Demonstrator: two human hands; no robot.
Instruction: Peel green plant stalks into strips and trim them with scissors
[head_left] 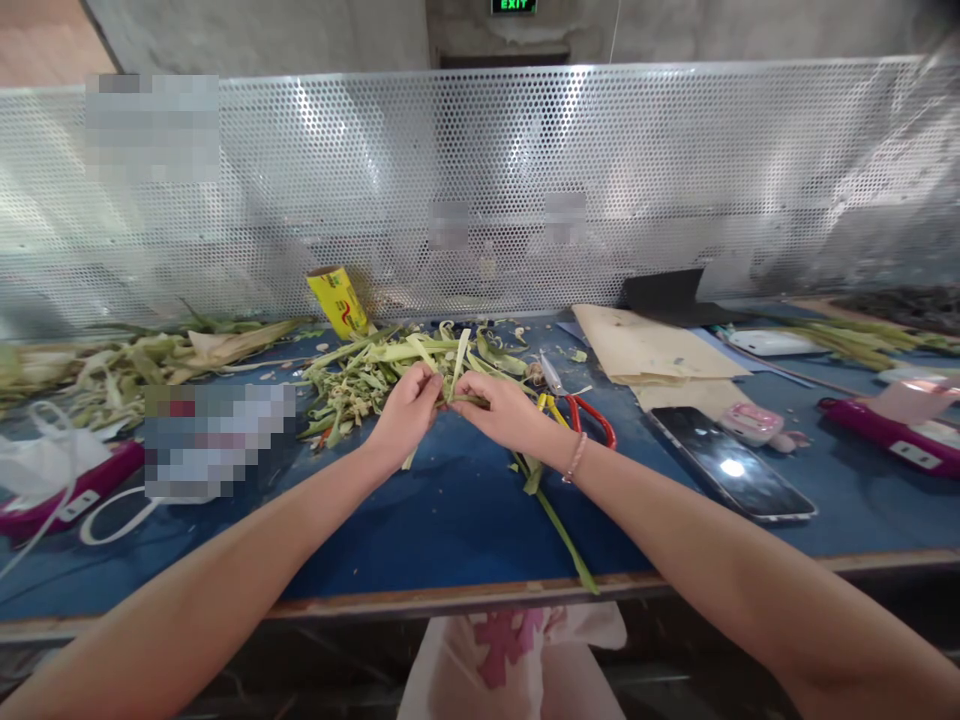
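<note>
Probably light, limp and easily torn, the green strips are pinched by left hand and right hand, back from the tabletop's near edge, and best held near their lower ends.

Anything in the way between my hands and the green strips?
Nothing visible: the left hand and right hand both have their fingertips on the green strips. The leafy pile lies beside and behind them, not between.

Bright streaks glare off the perforated metal panel, a white spot shines on the phone, and the edges look stretched and blurry.
</note>
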